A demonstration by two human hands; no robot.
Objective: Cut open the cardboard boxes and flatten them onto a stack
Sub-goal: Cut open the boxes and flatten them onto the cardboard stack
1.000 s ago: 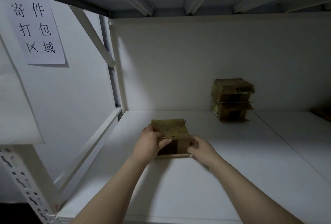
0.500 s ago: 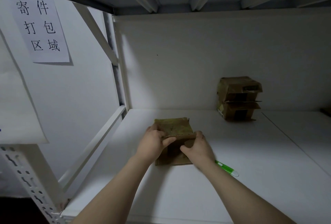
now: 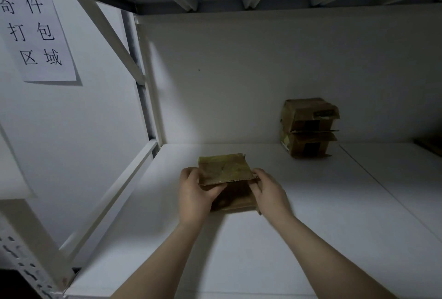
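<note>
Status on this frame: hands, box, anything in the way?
Left hand and right hand both grip the cardboard box. Box on shelf, not yet flat. Two stacked boxes behind, apart.

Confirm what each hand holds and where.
Both hold the near cardboard box: left hand grips its left side, right hand its right side.

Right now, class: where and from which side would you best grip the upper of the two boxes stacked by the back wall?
Probably its two side walls, coming from the front: the upper box sits on the lower box close to the back wall, leaving sides and front free, and its front flaps look loose.
</note>
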